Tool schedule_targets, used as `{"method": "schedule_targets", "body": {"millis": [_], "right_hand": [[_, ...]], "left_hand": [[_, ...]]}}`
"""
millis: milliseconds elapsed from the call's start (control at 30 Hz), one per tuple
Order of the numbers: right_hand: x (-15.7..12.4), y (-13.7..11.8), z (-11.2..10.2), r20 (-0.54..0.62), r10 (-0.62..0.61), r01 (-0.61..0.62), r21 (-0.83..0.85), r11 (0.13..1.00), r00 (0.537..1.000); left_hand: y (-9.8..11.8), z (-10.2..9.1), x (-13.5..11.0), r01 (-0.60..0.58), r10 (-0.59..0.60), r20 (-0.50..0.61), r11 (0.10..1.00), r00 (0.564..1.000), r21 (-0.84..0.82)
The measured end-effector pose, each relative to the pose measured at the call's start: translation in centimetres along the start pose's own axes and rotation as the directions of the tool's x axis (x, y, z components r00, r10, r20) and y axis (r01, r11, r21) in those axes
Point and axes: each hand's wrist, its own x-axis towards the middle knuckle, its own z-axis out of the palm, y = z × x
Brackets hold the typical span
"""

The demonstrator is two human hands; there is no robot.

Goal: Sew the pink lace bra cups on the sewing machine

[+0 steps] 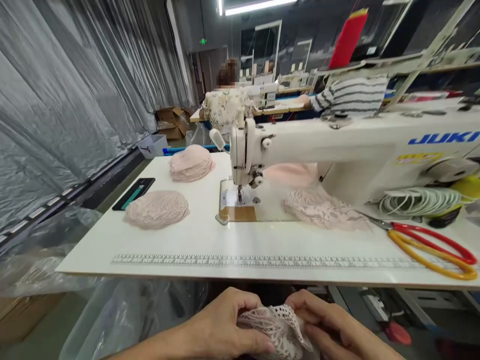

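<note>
Below the table's front edge, my left hand and my right hand both pinch a small piece of pale pink lace between them. The fingers of each hand are closed on the fabric. In front of me stands a white sewing machine with its needle over the plate. Stacks of pink lace pieces lie on the white table: one at the near left, one further back, and another to the right of the needle.
Scissors with red and yellow handles lie at the right, near a coil of white cord. A dark phone sits at the table's left edge. A ruler strip runs along the front. Two people work at tables behind. Plastic sheeting hangs left.
</note>
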Motion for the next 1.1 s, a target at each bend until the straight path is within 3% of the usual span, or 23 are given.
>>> {"method": "schedule_targets", "body": {"millis": [100,200,400,533,633,700,800,1100], "right_hand": [[-0.6,2.0,1.6,-0.031,0.044,-0.046,-0.085,0.995,0.999],[-0.9,3.7,3.0,-0.058,0.087,-0.092,-0.079,0.993,0.994],[0.0,4.7,4.5,-0.011,-0.115,0.111,-0.177,0.978,0.993],[1.2,4.2,5.2,-0.094,-0.299,0.264,-0.273,0.925,0.95],[1.6,3.9,5.3,-0.002,-0.389,0.366,-0.331,0.869,0.921],[1.7,3.9,5.3,0.03,-0.39,0.374,-0.357,0.856,0.92],[1.8,4.0,5.2,-0.012,-0.359,0.335,-0.336,0.88,0.933],[2.6,3.7,4.6,-0.045,-0.234,0.226,-0.137,0.965,0.971]], "left_hand": [[-1.9,-0.4,-0.2,0.045,-0.044,-0.016,0.996,0.999,0.077],[-3.0,-0.7,-0.3,0.013,-0.01,-0.022,0.99,1.0,0.138],[-3.3,-0.9,-0.8,-0.064,0.074,-0.028,0.963,0.997,0.263],[-3.9,-0.8,-0.4,0.005,0.001,-0.062,0.996,0.998,0.093],[-4.1,-0.5,0.0,0.05,-0.057,-0.106,0.996,0.993,-0.074],[-3.9,-0.4,0.1,0.042,-0.055,-0.136,0.994,0.989,-0.102],[-3.5,-0.3,0.0,0.037,-0.049,-0.158,0.996,0.986,-0.078],[-2.7,-1.6,-0.6,0.017,0.004,-0.108,0.982,0.994,0.186]]}}
